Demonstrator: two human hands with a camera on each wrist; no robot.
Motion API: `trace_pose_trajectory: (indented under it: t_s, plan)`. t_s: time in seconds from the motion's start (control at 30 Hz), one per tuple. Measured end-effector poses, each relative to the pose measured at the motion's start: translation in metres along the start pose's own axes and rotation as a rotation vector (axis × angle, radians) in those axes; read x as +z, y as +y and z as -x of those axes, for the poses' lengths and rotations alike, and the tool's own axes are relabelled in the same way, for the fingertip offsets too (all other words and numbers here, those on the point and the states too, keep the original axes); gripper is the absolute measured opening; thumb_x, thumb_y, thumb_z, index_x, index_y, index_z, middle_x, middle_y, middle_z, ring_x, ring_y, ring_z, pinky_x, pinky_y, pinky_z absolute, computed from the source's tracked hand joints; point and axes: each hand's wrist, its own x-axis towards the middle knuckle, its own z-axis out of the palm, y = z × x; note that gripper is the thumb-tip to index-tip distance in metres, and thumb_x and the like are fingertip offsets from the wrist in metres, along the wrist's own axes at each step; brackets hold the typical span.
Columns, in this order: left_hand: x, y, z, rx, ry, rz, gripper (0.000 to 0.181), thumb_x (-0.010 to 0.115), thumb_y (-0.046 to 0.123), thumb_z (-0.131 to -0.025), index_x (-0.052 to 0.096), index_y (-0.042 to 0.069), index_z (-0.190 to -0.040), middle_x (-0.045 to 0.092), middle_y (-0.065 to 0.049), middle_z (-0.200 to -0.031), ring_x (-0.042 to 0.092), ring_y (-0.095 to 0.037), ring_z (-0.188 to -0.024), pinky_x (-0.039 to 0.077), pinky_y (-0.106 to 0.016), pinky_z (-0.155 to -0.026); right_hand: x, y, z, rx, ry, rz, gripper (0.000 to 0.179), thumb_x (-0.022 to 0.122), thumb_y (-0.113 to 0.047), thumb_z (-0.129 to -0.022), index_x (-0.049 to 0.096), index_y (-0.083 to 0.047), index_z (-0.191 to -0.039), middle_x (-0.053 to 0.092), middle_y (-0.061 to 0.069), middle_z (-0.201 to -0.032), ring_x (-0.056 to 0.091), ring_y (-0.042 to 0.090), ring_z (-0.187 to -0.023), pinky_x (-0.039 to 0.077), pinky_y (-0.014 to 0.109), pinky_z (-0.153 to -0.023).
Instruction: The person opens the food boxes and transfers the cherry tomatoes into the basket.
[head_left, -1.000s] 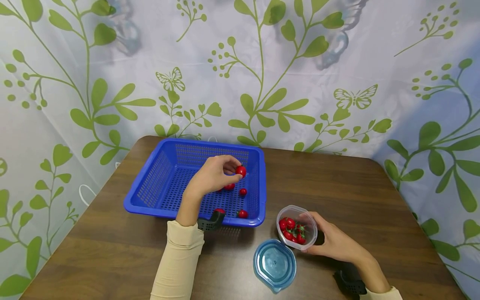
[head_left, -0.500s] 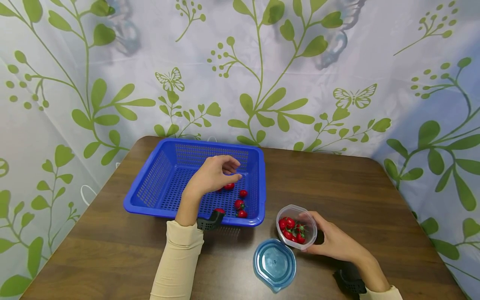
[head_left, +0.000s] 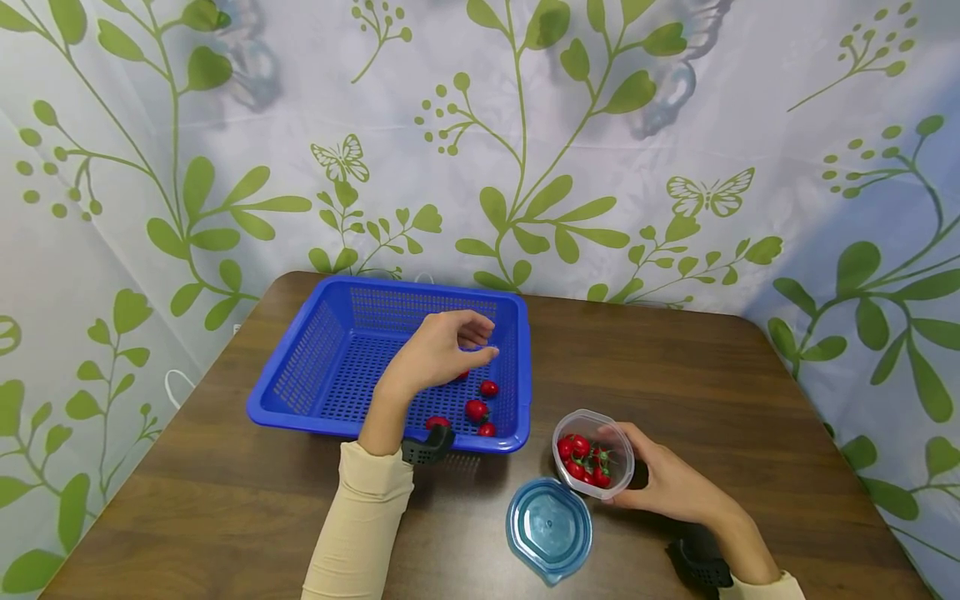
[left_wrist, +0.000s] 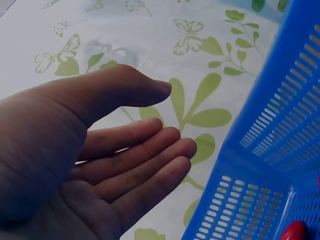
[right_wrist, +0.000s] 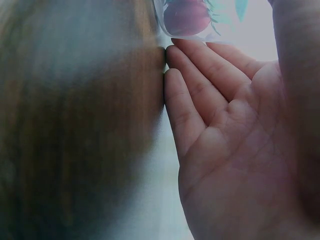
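Loosely extended, the left hand [head_left: 442,350] holds nothing; beneath and near it, glossy red tomatoes [head_left: 476,410] lie in a blue basket [head_left: 341,358]. The right hand [head_left: 671,482] holds, between thumb and fingers, a see-through tub [head_left: 585,422] of green-stemmed fruit [head_left: 581,447].

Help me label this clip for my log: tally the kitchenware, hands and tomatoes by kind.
Blue basket: 1
Clear container: 1
Blue lid: 1
Left hand and right hand: 2
Total: 5, excluding red tomatoes, partly hidden, no sure count
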Motion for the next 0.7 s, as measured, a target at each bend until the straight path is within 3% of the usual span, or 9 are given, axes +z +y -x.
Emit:
trace_pose_trajectory:
  t_s: [0.7]
  plan:
    - [0.022, 0.021, -0.003, 0.086, -0.032, 0.010, 0.038, 0.079, 0.017, -0.090, 0.068, 0.000, -0.123, 0.073, -0.016, -0.119, 0.070, -0.024, -0.106, 0.057, -0.037, -0.096, 0.000, -0.001, 0.000, -0.013, 0.004, 0.005, 0.085, 0.091, -0.043, -0.076, 0.046, -0.021, -0.146, 0.058, -0.009, -0.143, 0.058, 0.014, -0.131, 0.045, 0.020, -0.108]
